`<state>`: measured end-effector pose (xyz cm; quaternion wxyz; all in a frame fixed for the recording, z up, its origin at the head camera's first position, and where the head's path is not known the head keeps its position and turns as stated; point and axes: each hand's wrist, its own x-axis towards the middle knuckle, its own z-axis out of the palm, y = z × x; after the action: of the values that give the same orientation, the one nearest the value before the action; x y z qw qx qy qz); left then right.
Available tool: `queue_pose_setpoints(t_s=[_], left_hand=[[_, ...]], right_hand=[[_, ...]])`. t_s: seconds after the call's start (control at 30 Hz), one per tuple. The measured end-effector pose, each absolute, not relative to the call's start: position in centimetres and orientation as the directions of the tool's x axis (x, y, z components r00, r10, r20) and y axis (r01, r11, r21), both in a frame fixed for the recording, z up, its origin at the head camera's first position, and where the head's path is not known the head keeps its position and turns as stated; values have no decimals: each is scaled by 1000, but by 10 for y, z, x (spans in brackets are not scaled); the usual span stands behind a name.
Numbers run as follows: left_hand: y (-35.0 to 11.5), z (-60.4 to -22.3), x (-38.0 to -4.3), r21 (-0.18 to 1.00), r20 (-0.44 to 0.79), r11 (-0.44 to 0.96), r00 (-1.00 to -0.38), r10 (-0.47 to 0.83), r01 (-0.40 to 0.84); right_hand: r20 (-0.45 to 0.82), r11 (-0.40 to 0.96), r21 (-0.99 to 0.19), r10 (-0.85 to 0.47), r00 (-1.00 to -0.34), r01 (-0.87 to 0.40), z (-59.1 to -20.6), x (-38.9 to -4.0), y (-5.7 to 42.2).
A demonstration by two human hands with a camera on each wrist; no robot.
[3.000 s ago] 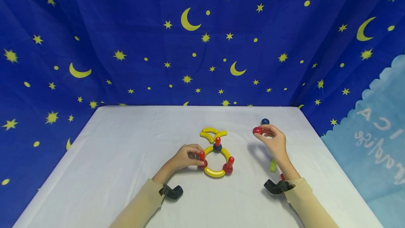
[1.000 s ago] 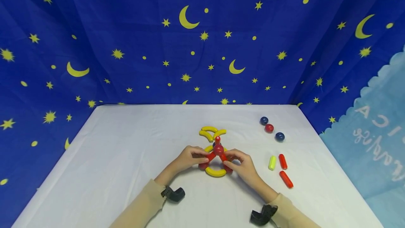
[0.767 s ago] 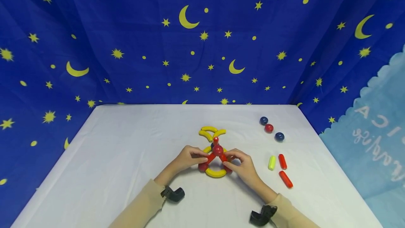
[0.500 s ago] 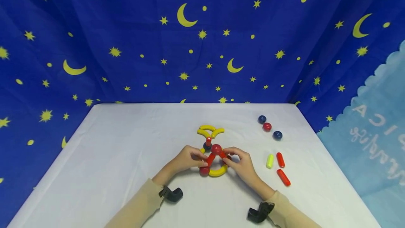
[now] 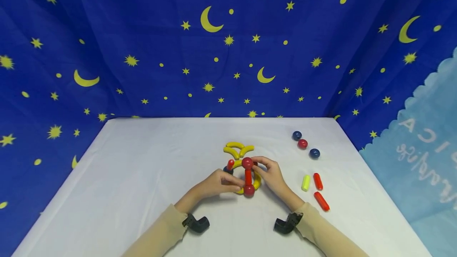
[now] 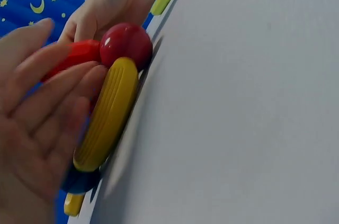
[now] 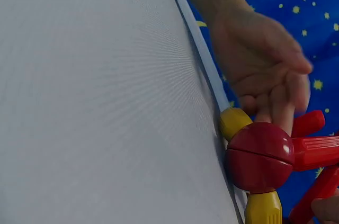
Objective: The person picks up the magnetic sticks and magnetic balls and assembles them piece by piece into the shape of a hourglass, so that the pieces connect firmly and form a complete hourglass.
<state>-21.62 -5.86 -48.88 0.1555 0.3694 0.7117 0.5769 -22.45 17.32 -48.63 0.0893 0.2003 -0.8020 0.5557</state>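
Observation:
In the head view, magnetic balls and rods form a ring of yellow curved rods [image 5: 257,181] low over the table. From its front red ball [image 5: 248,190], a red rod [image 5: 248,177] rises to another red ball [image 5: 247,163] on top. A blue ball [image 5: 228,170] at the ring's left bears a separate red rod [image 5: 230,164]. My right hand [image 5: 271,173] pinches a leaning red rod [image 7: 318,192], largely hidden in the head view. My left hand [image 5: 219,183] lies beside the front rod, fingers extended and thumb apart from them in the left wrist view.
Behind the ring lie several loose yellow curved rods [image 5: 232,152]. Towards the right are two blue balls [image 5: 314,153], a red ball [image 5: 302,144], a lime rod [image 5: 306,183] and two red rods [image 5: 321,201]. A starry blue curtain [image 5: 171,43] surrounds the white table [image 5: 150,158].
My right hand brought a red ball over from the right, and it now tops two red rods. The structure has turned counterclockwise seen from above; its blue ball moved from back to left.

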Motion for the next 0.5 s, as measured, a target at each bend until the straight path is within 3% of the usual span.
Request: queue_pose_setpoints(t_s=[0.13,0.23,0.33,0.5], left_hand=[[-58,-475,-210,824,500,-2,-725,474,567],[-60,-473,-212,723,652,90,-719,239,685],[-63,-486,-221,726,638,187,-750,175,662],[-64,-504,-229,770,529,258,-810,251,583]], right_hand=[[315,310,-870,-245,-917,-382,-478,-223,174],[280,315,-881,-250,-927,-351,-465,-217,172],[281,307,-885,-250,-927,-351,-467,-216,172],[271,288,-896,-248,-930,-338,-469,-214,172]])
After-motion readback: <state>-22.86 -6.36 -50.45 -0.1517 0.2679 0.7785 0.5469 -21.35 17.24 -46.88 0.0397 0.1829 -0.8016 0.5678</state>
